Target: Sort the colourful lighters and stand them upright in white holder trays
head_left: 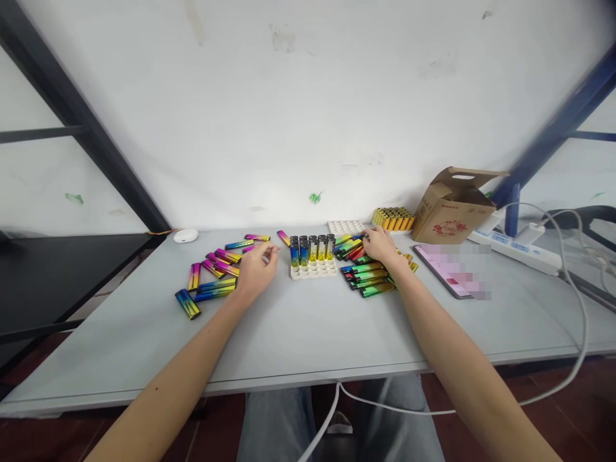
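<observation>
Leftmost on the pale table (308,340), a small white device (185,236) sits at the far edge, with a blue-and-yellow lighter (187,305) lying nearer, its long axis running from far left to near right. Just right of it spread more loose lighters (216,292), pink and blue, mostly lying flat at mixed angles. The left hand (258,268) is beside their right end, fingers curled and thumb tip close to forefinger, a narrow pose; I cannot tell whether anything is pinched there. Between the hands stands a white holed tray (314,271), bearing upright lighters (312,249) with black tops, and a second white tray (345,226) lies farther back. Right of the first tray is a pile of lighters (370,281), many green, flat, the near ones lengthwise left to right with dark ends leftward. The right hand (380,245) is the nearer to this pile, its bent fingertips at the far part, lighters lying left of and below them; their grip is hidden. Farther right come packed yellow lighters (394,220), a cardboard box (445,221), a pink-screened device (440,266) and a white power strip (517,250).
</observation>
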`<state>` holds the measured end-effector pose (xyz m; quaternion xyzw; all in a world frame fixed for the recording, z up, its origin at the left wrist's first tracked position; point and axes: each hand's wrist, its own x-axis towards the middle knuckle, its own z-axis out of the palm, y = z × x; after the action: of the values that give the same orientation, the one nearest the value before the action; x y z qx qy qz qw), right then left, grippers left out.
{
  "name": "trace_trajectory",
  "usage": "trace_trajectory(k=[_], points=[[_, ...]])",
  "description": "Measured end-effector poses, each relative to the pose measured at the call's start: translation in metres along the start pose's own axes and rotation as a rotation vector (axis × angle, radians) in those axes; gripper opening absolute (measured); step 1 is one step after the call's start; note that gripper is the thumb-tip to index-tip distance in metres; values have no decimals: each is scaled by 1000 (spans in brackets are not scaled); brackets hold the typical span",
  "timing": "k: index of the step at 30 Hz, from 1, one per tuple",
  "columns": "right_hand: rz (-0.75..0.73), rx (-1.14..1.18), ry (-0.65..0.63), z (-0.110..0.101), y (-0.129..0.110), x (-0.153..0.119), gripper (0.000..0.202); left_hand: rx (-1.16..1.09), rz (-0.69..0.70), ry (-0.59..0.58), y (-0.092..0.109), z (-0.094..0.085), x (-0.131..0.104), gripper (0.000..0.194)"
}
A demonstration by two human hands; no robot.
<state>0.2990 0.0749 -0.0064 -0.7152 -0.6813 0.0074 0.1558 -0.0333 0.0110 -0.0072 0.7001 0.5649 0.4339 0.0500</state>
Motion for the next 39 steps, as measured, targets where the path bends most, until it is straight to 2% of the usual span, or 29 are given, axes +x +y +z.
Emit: trace_trajectory(k=[12, 18, 26, 30, 34, 36, 39], points=[[20, 16, -64, -1, 1, 1, 40, -16, 14, 3, 0, 0, 0, 20], [37, -3, -43, -1, 1, 1, 39, 6, 13, -2, 2, -2, 0, 20], [-2, 105, -8, -2, 6, 0, 29, 16, 10, -7, 3, -2, 0, 21], [-53, 299, 134, -3, 7, -1, 26, 7, -15, -6, 4, -3, 1, 20], [-119, 675, 281, -15, -8, -6, 36, -11, -20, -11, 3, -3, 1, 19], [-138, 871, 274, -24, -22, -13, 43, -17, -10, -13, 2, -3, 0, 18], [-172, 1120, 112, -35, -43, -28, 38, 0, -6, -9, 1, -3, 0, 19]])
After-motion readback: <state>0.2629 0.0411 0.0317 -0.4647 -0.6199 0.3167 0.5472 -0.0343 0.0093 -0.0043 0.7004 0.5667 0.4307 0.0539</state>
